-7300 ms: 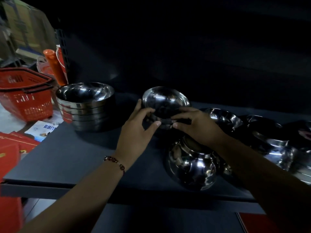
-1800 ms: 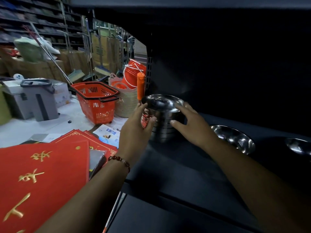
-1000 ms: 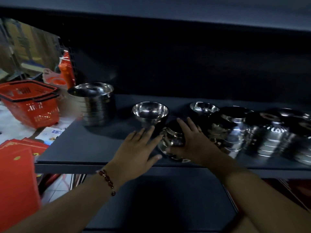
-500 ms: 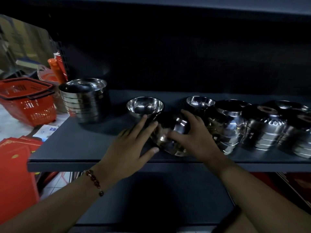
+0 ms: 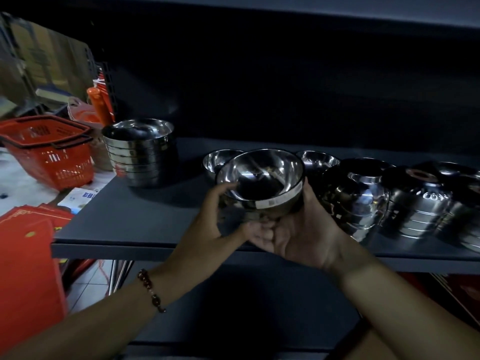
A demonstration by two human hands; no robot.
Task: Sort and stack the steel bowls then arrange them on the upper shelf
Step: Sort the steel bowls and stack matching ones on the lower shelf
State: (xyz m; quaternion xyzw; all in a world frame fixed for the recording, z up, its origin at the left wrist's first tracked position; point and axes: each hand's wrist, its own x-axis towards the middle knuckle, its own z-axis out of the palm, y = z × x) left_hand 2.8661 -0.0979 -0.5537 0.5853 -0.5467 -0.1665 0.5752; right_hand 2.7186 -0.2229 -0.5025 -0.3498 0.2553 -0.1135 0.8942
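A steel bowl (image 5: 262, 178) with a white label strip is held upright above the dark shelf (image 5: 145, 216), between both hands. My right hand (image 5: 298, 229) cups it from below and the right, palm up. My left hand (image 5: 207, 219) grips its left rim and underside. A tall stack of steel bowls (image 5: 140, 152) stands at the shelf's left end. Two single upright bowls (image 5: 219, 161) (image 5: 318, 159) sit behind the held one. Stacks of overturned bowls (image 5: 358, 198) (image 5: 420, 206) fill the right side.
The underside of another shelf (image 5: 337, 14) runs overhead. Red shopping baskets (image 5: 49, 149) sit on the floor at the left, with an orange handle (image 5: 100, 105) behind them. Red printed sheets (image 5: 28, 255) lie at the lower left. A lower shelf (image 5: 233, 307) lies beneath my arms.
The bowl that lay tipped on the shelf under my hands has been lifted and turned upright. My right hand has rolled palm up beneath it.
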